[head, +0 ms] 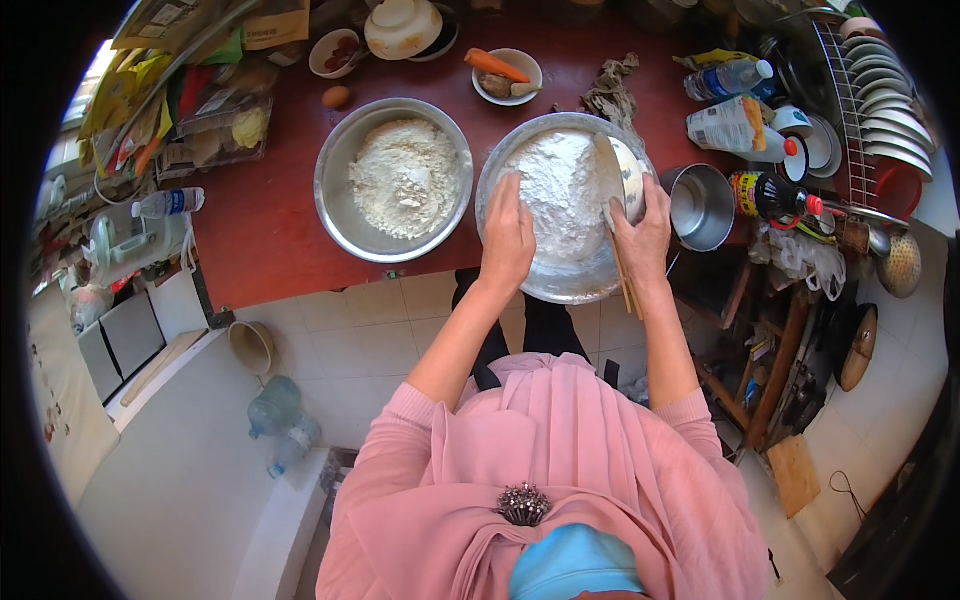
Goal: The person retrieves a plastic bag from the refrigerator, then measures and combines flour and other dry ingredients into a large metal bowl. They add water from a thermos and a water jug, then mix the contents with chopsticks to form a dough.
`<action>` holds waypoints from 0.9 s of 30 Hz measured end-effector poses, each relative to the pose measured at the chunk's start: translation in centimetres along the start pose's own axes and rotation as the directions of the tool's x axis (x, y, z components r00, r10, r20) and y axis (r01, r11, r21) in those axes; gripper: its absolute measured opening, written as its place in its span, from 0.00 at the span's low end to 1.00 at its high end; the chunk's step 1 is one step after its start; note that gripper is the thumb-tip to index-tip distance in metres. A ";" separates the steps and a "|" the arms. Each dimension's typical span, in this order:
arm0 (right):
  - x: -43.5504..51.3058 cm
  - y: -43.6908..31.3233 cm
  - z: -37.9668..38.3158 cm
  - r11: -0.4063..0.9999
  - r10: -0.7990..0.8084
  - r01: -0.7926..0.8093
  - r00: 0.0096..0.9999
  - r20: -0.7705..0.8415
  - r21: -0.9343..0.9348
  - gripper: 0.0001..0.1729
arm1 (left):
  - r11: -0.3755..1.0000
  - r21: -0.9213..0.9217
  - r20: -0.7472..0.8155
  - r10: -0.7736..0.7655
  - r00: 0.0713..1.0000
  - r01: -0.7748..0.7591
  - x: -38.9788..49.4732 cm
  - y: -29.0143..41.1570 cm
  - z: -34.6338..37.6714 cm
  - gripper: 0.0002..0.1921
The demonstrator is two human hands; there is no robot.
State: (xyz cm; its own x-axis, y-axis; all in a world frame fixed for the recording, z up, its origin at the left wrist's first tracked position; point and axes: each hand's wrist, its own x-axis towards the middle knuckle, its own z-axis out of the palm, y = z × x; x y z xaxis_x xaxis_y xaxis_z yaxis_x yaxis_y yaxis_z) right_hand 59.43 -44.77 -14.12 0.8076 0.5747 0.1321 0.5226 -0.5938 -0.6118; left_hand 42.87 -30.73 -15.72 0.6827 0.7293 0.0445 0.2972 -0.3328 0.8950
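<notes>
My left hand [507, 236] rests at the left side of a metal basin [559, 289] of white flour [555, 187], fingers close together over the rim and holding nothing that I can see. My right hand [642, 232] is at the opposite side, thumb and fingers around the lower part of a flour-dusted white bowl [631, 176] that is tilted on its side in the basin. A pair of wooden chopsticks [624, 277] runs out below this hand, across the near rim; their upper ends are hidden. Left of it stands a second metal basin [330, 214] with clumpy flour [405, 180].
Behind the basins are a bowl [510, 57] with a carrot, an egg [336, 97] and a crumpled cloth [613, 90]. To the right stand a metal pot [701, 208], a dark sauce bottle [776, 196] and a dish rack [844, 112]. The red table's front edge [337, 283] is close to me.
</notes>
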 end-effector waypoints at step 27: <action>-0.4 4.2 1.0 0.388 0.388 -0.650 0.758 0.524 0.653 0.32 | 0.934 -0.268 0.182 -0.189 0.965 0.234 2.8 -0.2 12.8 0.35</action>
State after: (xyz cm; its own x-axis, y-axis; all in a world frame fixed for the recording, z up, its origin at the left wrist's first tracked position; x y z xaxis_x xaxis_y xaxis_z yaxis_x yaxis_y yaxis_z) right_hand 61.01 -46.96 -17.57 0.6721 0.5002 -0.5459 -0.5009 -0.2359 -0.8327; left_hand 53.27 -36.29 -21.46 0.7241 0.6577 -0.2076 0.2585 0.0202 0.9658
